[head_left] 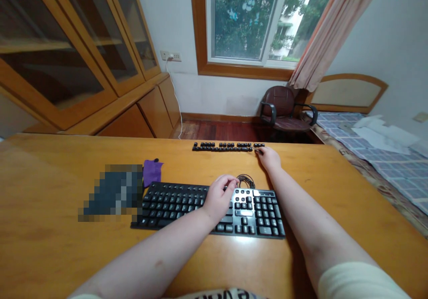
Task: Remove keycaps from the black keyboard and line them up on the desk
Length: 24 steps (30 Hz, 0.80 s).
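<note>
A black keyboard (174,205) lies on the wooden desk (60,245) in front of me; several keys are off its right part, baring a silver plate. My left hand (219,196) rests on the keyboard's middle, fingers curled over its upper edge. A row of loose black keycaps (224,147) lies along the desk's far edge. My right hand (268,157) reaches to the right end of that row, fingertips pinched at a keycap there.
A coiled black cable (246,181) lies behind the keyboard. A purple cloth (152,172) and a blurred-out object (113,192) sit left of it. Beyond the desk stand a brown armchair (284,109), glass-door cabinets (76,58) and a bed (377,147).
</note>
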Tool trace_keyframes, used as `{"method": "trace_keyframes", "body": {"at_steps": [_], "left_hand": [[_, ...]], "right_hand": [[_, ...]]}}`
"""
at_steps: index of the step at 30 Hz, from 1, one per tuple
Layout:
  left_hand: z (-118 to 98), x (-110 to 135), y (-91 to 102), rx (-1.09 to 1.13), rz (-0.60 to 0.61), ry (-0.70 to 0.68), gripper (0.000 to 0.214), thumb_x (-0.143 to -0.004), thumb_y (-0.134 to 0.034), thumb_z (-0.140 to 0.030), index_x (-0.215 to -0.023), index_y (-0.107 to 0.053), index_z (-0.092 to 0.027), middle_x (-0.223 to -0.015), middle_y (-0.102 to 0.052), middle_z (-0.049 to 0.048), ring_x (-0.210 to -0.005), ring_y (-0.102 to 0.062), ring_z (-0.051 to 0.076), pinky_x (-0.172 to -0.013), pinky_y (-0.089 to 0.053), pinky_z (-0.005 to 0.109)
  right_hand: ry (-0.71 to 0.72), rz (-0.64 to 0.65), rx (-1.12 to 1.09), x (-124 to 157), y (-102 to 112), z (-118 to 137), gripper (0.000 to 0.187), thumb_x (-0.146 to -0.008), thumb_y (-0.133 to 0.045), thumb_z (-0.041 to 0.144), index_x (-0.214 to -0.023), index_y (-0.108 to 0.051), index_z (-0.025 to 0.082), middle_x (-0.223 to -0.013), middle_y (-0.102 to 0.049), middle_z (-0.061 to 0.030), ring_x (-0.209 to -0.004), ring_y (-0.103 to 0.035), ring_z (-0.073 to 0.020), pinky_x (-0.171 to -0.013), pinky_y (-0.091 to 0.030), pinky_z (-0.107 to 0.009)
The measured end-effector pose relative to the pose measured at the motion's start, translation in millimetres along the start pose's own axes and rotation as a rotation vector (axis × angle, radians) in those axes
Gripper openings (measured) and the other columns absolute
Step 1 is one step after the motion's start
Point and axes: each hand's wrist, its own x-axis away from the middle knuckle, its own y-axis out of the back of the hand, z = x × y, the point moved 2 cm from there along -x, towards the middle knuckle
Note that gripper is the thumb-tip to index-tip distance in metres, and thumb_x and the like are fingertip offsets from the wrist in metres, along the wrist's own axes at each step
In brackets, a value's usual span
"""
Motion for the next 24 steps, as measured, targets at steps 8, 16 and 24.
{"method": "trace_keyframes", "body": {"at_steps": [8, 16, 24], "left_hand": [[1, 0, 0.0, -0.013, 0.013, -0.006, 0.019, -0.087, -0.045, -0.028, -0.086, -0.062, -0.018, -0.082, -0.063, 0.0035, -0.08, -0.058, 0.016, -0.075, -0.046, 0.028], [-2, 0, 0.7, -0.014, 0.008, -0.018, 0.019, -0.087, -0.045, -0.028, -0.085, -0.062, -0.018, -0.081, -0.063, 0.0039, -0.079, -0.058, 0.016, -0.073, -0.046, 0.028], [2, 0, -0.7, -0.017, 0.011, -0.016, 0.018, -0.086, -0.046, -0.026, -0.086, -0.062, -0.018, -0.085, -0.064, 0.0042, -0.083, -0.058, 0.016, -0.075, -0.045, 0.027]], "right_hand": [[0.029, 0.0, -0.02, -3, -1, 1, 0.025, -0.084, -0.048, 0.036, -0.099, -0.066, 0.028, -0.101, -0.065, -0.0019, -0.085, -0.059, -0.0174, -0.068, -0.043, -0.025], [0.088, -0.065, 0.035, 3, 6, 9, 0.034, -0.083, -0.048, 0.032, -0.114, -0.059, 0.024, -0.111, -0.058, -0.0064, -0.088, -0.057, -0.0195, -0.072, -0.044, -0.028], [0.218, 0.014, 0.094, 4, 11, 21, 0.035, -0.087, -0.043, 0.04, -0.118, -0.058, 0.031, -0.111, -0.055, -0.0058, -0.087, -0.057, -0.0177, -0.068, -0.042, -0.025]]}}
